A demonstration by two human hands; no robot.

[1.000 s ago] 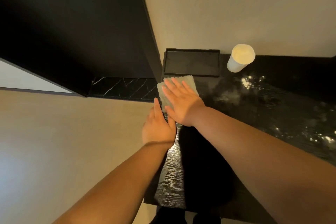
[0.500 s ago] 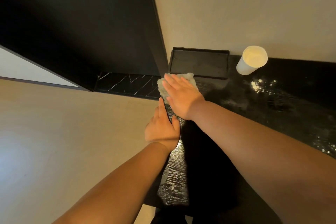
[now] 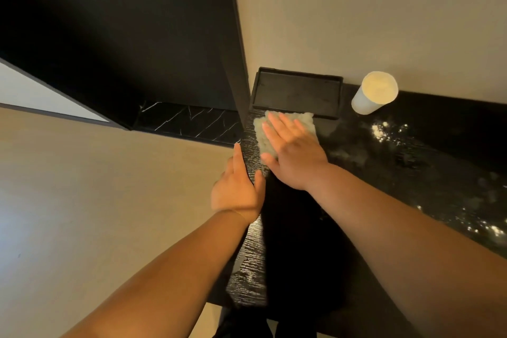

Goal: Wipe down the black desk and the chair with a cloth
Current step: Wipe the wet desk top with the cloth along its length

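The right hand (image 3: 295, 155) lies flat, fingers spread, on a pale cloth (image 3: 263, 134) at the left end of the black desk (image 3: 411, 173). The left hand (image 3: 237, 191) rests on the desk's left edge. A black tray (image 3: 297, 92) touches the cloth's far side; a white cup (image 3: 373, 93) stands beside it, near white powder (image 3: 384, 132).

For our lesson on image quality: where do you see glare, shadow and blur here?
Head view: glare streaks the black desk along its left edge; deep shadow falls under the arms; the left hand is slightly motion-blurred; the wide lens slants the walls.
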